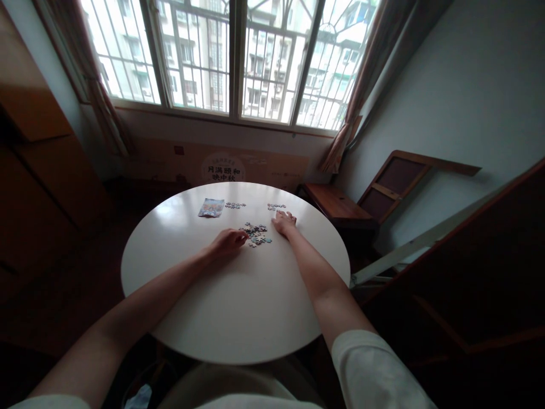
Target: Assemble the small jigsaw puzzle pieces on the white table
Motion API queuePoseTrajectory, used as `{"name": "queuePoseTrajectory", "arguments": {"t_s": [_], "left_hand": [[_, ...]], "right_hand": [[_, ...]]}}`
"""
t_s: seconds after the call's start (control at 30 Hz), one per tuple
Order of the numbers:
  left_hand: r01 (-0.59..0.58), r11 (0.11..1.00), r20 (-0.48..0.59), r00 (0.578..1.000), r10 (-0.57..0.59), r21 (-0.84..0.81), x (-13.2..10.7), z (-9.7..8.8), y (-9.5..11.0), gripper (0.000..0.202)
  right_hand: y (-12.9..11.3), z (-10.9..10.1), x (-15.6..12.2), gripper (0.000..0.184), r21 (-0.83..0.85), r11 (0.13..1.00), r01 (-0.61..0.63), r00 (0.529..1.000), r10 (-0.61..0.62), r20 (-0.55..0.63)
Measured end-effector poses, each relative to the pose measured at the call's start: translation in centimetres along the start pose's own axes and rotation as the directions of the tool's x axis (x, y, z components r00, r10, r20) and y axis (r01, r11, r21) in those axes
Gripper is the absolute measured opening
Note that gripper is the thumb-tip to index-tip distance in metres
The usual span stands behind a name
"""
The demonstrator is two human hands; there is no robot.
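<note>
**Both hands at the puzzle pile, the left one closer in**

On my feed the pile of puzzle pieces (256, 234) lies on the far half of the round white table (238, 307), between the two hands. It sits just to the right of the left hand (227, 241), and just to the left of the right hand (284, 221) and a little nearer me. The pile is a loose scatter with no clear long axis that I can make out.

The left hand is the nearer of the two. Its fingertips point right and reach the pile's left edge, touching or all but touching the closest pieces. The hand is loosely curled, knuckles up, with the fingers drawn together. The pieces are too small at this range for me to tell whether it has one pinched.

The right hand lies palm down on the table with its fingers spread and flat, gripping nothing. Its fingertips point away from me toward a small cluster of pieces (276, 207) just beyond them; I cannot tell whether they touch it.

Further back and to the left are a short row of pieces (235, 205) and, just beside it, a picture card (211, 207), both apart from either hand. A barred window (230, 57) fills the wall behind the table.
</note>
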State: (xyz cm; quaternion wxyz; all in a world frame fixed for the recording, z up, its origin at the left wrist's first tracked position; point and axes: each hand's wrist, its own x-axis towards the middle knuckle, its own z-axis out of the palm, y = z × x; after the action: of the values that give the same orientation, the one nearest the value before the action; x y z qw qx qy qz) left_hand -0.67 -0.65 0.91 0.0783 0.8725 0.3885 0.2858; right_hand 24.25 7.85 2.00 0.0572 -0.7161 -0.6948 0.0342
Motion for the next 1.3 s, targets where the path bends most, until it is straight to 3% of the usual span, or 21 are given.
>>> {"name": "queuePoseTrajectory", "arguments": {"t_s": [0.2, 0.4, 0.7, 0.83, 1.07, 1.17, 1.3], "left_hand": [[0.002, 1.000, 0.016, 1.000, -0.002, 0.020, 0.0, -0.4, 0.5, 0.024], [0.012, 1.000, 0.013, 1.000, -0.012, 0.019, 0.0, -0.5, 0.6, 0.024], [0.020, 1.000, 0.007, 1.000, -0.021, 0.023, 0.1, -0.3, 0.6, 0.023], [0.007, 1.000, 0.003, 1.000, -0.007, 0.028, 0.0, -0.4, 0.8, 0.024], [0.010, 0.999, 0.017, 1.000, -0.011, 0.037, 0.1, -0.4, 0.8, 0.025], [0.001, 0.999, 0.019, 1.000, -0.001, 0.036, 0.1, -0.2, 0.5, 0.026], [-0.005, 1.000, 0.014, 1.000, 0.004, 0.028, 0.1, -0.1, 0.3, 0.026]], "right_hand": [[0.1, 0.1, 0.3, 0.056, -0.001, 1.000, 0.001, 1.000, -0.001, -0.002], [0.3, 0.4, 0.2, 0.058, 0.012, 1.000, -0.013, 0.995, 0.014, -0.098], [0.2, -0.2, 0.7, 0.064, -0.011, 1.000, -0.023, 0.999, 0.023, 0.027], [0.2, -0.3, 0.4, 0.061, 0.019, 1.000, -0.024, 1.000, 0.024, -0.013], [-0.1, -0.5, -1.3, 0.043, 0.148, 0.989, -0.008, 0.983, 0.035, -0.182], [-0.3, -1.0, -2.3, 0.028, 0.247, 0.968, 0.044, 0.989, -0.007, -0.150], [-0.1, -1.7, -4.0, 0.023, 0.452, 0.868, 0.206, 0.978, -0.193, -0.075]]}}
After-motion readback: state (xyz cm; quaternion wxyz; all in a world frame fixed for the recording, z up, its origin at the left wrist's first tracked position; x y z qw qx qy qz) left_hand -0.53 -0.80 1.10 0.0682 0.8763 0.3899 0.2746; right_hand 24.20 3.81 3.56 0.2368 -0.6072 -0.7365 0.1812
